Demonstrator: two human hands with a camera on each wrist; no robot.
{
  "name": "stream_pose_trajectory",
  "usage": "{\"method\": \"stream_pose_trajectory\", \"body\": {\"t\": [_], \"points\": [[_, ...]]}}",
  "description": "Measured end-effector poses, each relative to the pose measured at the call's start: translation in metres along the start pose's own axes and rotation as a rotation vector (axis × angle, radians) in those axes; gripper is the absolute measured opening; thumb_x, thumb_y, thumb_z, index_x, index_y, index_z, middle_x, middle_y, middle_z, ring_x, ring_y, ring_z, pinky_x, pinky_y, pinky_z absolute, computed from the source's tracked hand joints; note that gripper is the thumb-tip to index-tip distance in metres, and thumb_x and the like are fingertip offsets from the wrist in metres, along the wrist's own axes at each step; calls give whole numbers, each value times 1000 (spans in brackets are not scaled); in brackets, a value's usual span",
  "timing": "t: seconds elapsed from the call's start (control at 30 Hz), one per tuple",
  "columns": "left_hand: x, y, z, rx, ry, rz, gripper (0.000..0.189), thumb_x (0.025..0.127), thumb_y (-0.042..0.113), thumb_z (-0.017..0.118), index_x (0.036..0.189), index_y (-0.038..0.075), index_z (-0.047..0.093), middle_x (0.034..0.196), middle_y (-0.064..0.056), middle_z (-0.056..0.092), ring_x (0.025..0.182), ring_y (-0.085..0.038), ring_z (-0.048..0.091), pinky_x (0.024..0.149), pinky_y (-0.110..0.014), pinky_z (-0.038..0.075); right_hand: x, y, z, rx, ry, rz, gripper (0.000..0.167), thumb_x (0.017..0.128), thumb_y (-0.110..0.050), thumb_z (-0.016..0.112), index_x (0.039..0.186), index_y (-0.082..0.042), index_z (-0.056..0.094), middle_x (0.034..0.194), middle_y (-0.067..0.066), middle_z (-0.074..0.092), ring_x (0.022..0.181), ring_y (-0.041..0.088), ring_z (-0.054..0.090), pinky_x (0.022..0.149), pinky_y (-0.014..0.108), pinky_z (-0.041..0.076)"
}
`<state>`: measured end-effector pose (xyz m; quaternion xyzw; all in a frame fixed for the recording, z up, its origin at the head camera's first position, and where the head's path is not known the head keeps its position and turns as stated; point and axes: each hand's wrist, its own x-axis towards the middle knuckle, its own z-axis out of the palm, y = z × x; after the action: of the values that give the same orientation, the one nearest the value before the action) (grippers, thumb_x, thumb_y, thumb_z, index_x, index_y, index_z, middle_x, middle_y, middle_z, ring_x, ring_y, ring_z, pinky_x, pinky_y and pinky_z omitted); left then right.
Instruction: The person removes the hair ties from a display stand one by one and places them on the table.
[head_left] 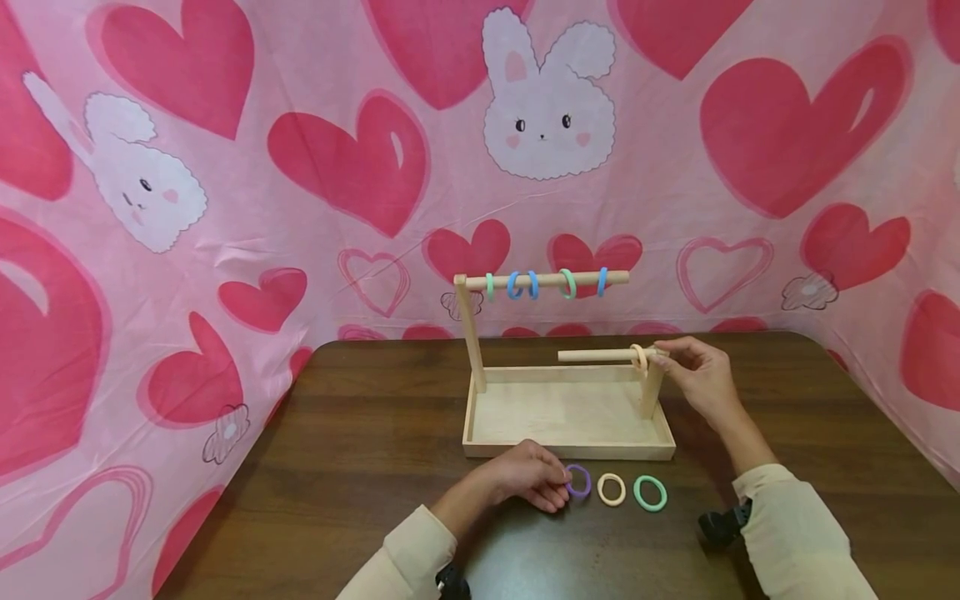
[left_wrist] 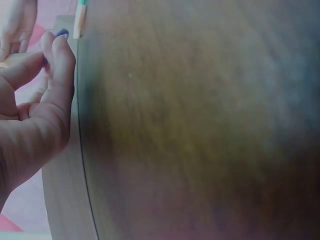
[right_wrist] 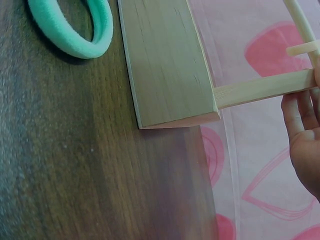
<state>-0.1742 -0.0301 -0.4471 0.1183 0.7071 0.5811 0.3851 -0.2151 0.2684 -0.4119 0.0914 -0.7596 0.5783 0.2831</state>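
Note:
My left hand (head_left: 531, 477) pinches the purple hair tie (head_left: 589, 482) by its left edge, just above the tabletop. To its right lie a cream hair tie (head_left: 611, 504) and a green hair tie (head_left: 664, 493). My right hand (head_left: 705, 379) holds the top of the short post (head_left: 651, 398) of a wooden stand, fingers on one side and thumb on the other. Beside it, another cream hair tie (head_left: 639, 357) hangs around the lower rod (head_left: 592, 356). In the left wrist view, only a bit of purple (left_wrist: 61, 33) shows at the fingertips.
The stand's tray base (head_left: 570, 452) sits on the dark wooden table (head_left: 360, 433). From its tall left post (head_left: 471, 333) the upper rod (head_left: 621, 277) runs right, carrying several blue and green hair ties. A pink heart-patterned cloth (head_left: 315, 75) hangs behind.

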Motion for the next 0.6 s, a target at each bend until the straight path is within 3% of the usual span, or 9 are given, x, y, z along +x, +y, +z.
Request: {"method": "stream_pose_trajectory", "body": {"t": [0.3,0.6], "points": [[0,-4,0,65,48,-24,15,95,2,62,90,-9,72,65,-3,65,54,-7,62,51,-20,55,-1,-1,0,-7,0,13,20,87,11,72,106,11,70,88,-35,69,80,-14,64,69,6,50],[-2,1,3,110,75,-33,15,93,2,64,85,-6,73,60,-2,63,50,-6,60,47,-18,53,0,-1,0,-14,2,14,20,86,10,72,106,12,70,88,-36,68,78,-13,63,69,6,50]]}}
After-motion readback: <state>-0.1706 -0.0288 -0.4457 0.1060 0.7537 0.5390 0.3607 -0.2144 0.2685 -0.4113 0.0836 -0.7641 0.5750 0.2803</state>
